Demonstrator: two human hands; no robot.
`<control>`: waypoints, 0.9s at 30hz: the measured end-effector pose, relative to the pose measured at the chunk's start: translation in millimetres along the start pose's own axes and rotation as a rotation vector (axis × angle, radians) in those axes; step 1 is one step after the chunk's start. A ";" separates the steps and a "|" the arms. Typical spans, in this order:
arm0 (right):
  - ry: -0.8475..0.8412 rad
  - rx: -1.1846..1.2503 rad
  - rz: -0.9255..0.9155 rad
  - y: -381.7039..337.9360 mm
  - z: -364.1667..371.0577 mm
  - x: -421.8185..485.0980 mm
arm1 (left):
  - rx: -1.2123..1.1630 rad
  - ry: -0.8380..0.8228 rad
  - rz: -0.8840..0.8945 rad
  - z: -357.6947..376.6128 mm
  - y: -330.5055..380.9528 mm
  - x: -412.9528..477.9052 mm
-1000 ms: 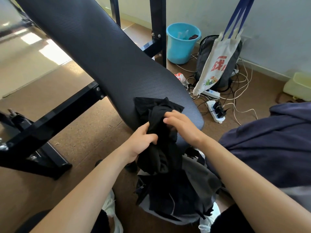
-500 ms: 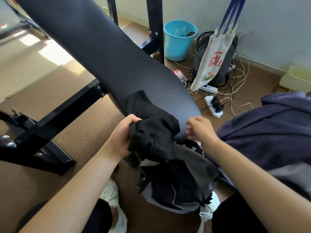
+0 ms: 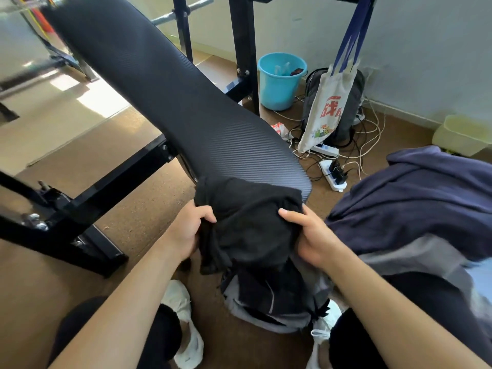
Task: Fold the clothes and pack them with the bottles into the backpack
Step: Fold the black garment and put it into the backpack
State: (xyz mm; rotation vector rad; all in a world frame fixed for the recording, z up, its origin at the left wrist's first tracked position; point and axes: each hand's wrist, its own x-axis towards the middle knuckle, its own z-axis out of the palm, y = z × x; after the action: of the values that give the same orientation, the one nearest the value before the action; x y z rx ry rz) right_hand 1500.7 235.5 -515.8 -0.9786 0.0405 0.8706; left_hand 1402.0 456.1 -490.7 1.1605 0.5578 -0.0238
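Note:
A black garment point(image 3: 247, 222) is bunched at the near end of the padded bench point(image 3: 165, 97). My left hand point(image 3: 189, 230) grips its left side and my right hand point(image 3: 311, 235) grips its right side. Directly below the garment stands a grey and black backpack point(image 3: 269, 299) on the floor between my feet, its top hidden by the cloth. A navy garment point(image 3: 415, 198) lies piled at the right, over a grey one. No bottles are in view.
The bench's black steel frame point(image 3: 87, 198) runs to the left. Behind stand a blue bucket point(image 3: 279, 83), a hanging tote bag point(image 3: 324, 110), a dark bag, power strips point(image 3: 332, 177) with tangled cables and a pale tub point(image 3: 463, 134).
My right hand, which had let go of the black garment, has taken hold of its right side. The cloth is now held between both hands over the backpack.

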 end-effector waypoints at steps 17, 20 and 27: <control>0.151 -0.735 -0.614 -10.7 -11.3 -26.1 | 0.865 0.488 0.420 -26.2 -20.1 -22.9; 0.037 -0.719 -0.621 -20.5 -12.0 -24.5 | 0.653 0.278 0.531 -27.1 -6.6 -30.1; -0.101 -0.556 -0.479 -28.3 5.2 -31.8 | 0.478 0.172 0.466 -25.6 -7.8 -27.6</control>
State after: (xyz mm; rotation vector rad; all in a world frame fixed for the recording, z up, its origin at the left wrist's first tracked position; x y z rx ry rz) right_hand 1496.3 212.1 -480.2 -1.3840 -0.5272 0.4866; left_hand 1365.5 467.9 -492.8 1.7494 0.4300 0.3626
